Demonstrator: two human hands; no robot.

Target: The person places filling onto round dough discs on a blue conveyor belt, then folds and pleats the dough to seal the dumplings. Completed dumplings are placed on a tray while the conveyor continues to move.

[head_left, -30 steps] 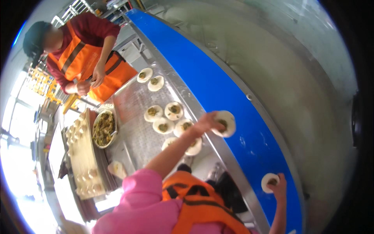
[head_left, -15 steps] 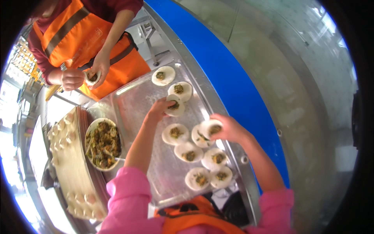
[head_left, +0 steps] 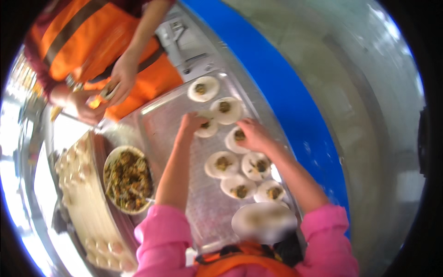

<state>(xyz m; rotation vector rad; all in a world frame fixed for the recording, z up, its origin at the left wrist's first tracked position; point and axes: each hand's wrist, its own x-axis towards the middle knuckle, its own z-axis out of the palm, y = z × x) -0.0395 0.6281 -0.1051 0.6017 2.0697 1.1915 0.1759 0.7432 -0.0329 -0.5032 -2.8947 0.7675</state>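
Observation:
My left hand [head_left: 191, 122] pinches the left edge of a round dough wrapper [head_left: 208, 130] with a dab of chopped filling, low over the metal tray. Just right of it, my right hand [head_left: 253, 135] has its fingers closed on another filled wrapper [head_left: 233, 144]; whether that wrapper rests on the tray I cannot tell. Beyond my hands lie two more filled wrappers, one farther [head_left: 203, 89] and one nearer [head_left: 229, 111]. Several others, including one at the middle [head_left: 221, 164], lie closer to me, some overlapping. The nearest ones are blurred.
The metal tray [head_left: 194, 203] has a raised rim. Left of it stands a bowl of chopped filling [head_left: 128, 180] with a utensil handle. Farther left, a pale board [head_left: 85, 203] bears several small dough pieces. A co-worker's hands [head_left: 104, 99] hold a wrapper at the far left. A blue strip [head_left: 295, 120] runs along the right.
My right hand has carried its wrapper away from the overlapping ones, farther off and toward my left hand. My left hand stays at its wrapper. The co-worker's hands have come together around theirs.

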